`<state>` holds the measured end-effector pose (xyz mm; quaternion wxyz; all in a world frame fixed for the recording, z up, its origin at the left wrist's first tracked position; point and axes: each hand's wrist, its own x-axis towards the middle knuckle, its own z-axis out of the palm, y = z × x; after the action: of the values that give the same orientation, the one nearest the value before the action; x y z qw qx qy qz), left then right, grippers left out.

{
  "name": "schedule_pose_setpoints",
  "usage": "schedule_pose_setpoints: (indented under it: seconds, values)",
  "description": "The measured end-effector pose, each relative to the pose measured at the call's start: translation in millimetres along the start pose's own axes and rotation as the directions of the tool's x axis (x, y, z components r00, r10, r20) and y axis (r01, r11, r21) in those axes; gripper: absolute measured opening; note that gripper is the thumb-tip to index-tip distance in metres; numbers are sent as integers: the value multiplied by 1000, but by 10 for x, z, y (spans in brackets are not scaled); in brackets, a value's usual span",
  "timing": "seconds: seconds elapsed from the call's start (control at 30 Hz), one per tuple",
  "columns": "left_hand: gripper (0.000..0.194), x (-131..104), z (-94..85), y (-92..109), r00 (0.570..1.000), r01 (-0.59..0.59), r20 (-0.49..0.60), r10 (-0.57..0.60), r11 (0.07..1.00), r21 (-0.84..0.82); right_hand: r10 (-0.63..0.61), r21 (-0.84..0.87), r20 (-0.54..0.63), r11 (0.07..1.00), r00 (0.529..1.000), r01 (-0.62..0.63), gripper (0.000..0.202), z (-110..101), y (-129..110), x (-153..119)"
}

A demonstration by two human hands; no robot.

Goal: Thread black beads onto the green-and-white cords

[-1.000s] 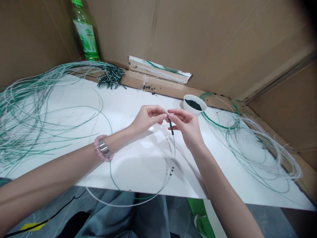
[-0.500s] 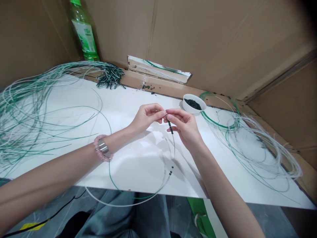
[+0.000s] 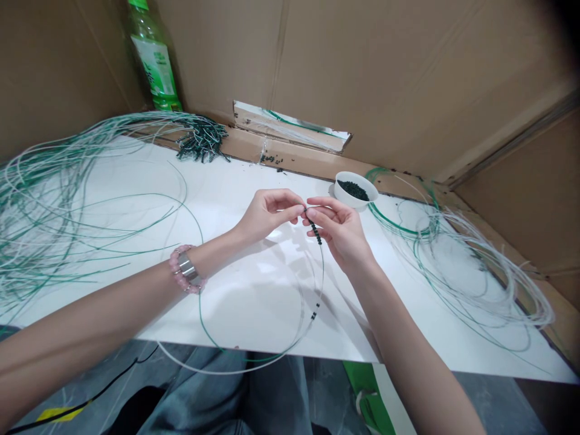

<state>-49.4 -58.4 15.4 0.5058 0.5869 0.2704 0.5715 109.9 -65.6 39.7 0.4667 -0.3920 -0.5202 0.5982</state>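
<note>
My left hand (image 3: 277, 212) pinches the upper end of a beaded cord (image 3: 316, 233) between thumb and fingertips, and a pink bracelet with a metal plate circles that wrist. Close beside it, my right hand (image 3: 338, 226) pinches the same cord just at the top of its dark green beads. Below the beads the thin green and white cord hangs down and loops toward the table's front edge. A few loose-spaced dark beads (image 3: 315, 312) sit lower on it. Behind my right hand stands a white bowl (image 3: 370, 192) of small dark beads (image 3: 353, 190).
On the left lies a big bundle of green and white cords (image 3: 40, 211) with beaded ends (image 3: 202, 140). Coiled cords (image 3: 512, 272) spread at the right. A green bottle (image 3: 156, 69) stands by the cardboard wall (image 3: 362, 78). Stray beads (image 3: 272, 159) lie at the back.
The beaded stretch has swung slightly to the right at its lower end. My right hand's forefinger has lifted a little from my left fingertips. Both hands stay in nearly the same place.
</note>
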Motion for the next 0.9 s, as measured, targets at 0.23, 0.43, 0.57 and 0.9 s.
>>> schedule_pose_setpoints:
  seconds: [0.23, 0.43, 0.57, 0.9]
  values:
    - [18, -2, -2, -28, 998, -8, -65, 10, 999, 33, -16, 2, -35, 1000, 999, 16, 28, 15, -3, -10]
    - [21, 12, -7, -48, 997, -11, -75, 9, 1000, -24, -38, -5, -24, 999, 999, 38, 23, 21, -15, -20]
    - [21, 8, 5, -40, 996, 0, -90, -4, 999, -50, -36, 2, -23, 999, 999, 36, 21, 23, -14, -21]
    - [21, 3, 36, -10, 989, 40, -140, -46, 998, -47, -133, -150, -55, 981, 990, 123, 21, 32, -10, -22]
